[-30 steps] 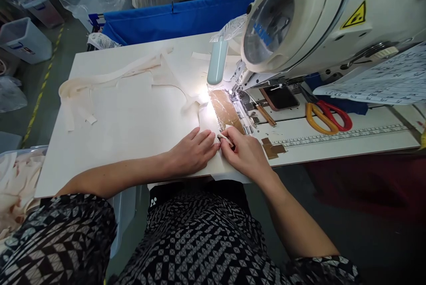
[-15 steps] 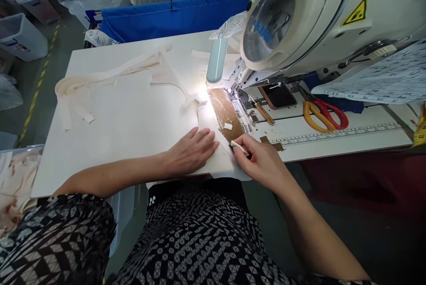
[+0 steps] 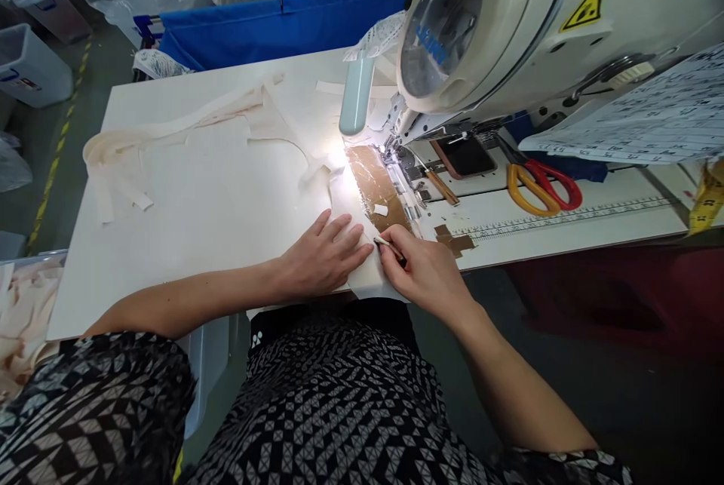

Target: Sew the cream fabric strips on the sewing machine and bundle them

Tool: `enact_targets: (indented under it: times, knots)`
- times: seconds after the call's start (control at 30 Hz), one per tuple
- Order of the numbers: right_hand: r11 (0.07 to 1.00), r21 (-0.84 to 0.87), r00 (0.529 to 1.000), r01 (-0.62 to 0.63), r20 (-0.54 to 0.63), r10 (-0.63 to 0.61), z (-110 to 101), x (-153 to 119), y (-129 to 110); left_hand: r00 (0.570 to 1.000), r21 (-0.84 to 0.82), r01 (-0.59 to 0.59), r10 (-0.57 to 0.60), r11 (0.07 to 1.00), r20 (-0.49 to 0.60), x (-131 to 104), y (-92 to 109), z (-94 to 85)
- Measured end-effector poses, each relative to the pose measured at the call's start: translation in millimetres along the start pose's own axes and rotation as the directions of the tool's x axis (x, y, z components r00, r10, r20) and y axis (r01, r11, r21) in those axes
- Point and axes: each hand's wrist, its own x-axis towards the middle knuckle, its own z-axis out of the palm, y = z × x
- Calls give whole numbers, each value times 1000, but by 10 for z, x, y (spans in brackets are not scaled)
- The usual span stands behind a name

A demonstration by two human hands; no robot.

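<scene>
My left hand [image 3: 317, 255] lies flat with its fingers spread, pressing pale fabric [image 3: 344, 194] onto the white table. Beside it, my right hand [image 3: 421, 270] is closed around a small tool [image 3: 390, 247] with a cream strip and a dark tip; the fingers hide most of it, so its kind is unclear. The tip is at the fabric's right edge, close to my left fingertips. From there the thin fabric runs back under the light near the sewing machine's needle area [image 3: 390, 149] and spreads leftward across the table [image 3: 197, 228].
The sewing machine [image 3: 509, 25] stands at right. Past my right hand are a wooden-handled tool [image 3: 442, 187], a phone [image 3: 467, 155], scissors [image 3: 543, 187] and a measuring tape strip [image 3: 566, 217]. A small white scrap [image 3: 381, 210] lies on the brown patch [image 3: 370, 179]. A blue cloth barrier [image 3: 283, 25] borders the back.
My right hand has come slightly left with the small tool, its tip now nearer my left fingers. The left hand's fingers are spread wider. The whole view has shifted a little.
</scene>
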Motion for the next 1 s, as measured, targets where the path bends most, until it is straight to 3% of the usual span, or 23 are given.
enact_targets:
  times: [0.2,0.37,0.53,0.77,1.0]
  knots:
    - [990,-121,994,69,96,-58,-139,-164,65,999,-18,-6,7,1000,52,-10,-11,-29]
    - [1000,-28,991,12,132,-8,-199,-223,110,998,-29,-28,29,999,56,-20,-109,-58]
    - [999,33,998,-13,60,11,-102,-108,30,998,-9,0,1,1000,61,9,-198,-103]
    - [980,172,995,-102,0,103,-37,-92,10,994,-113,-95,100,989,37,11,-80,-31]
    - [994,76,995,-85,-39,88,36,-58,-23,994,-68,-112,112,991,-8,-4,-48,16]
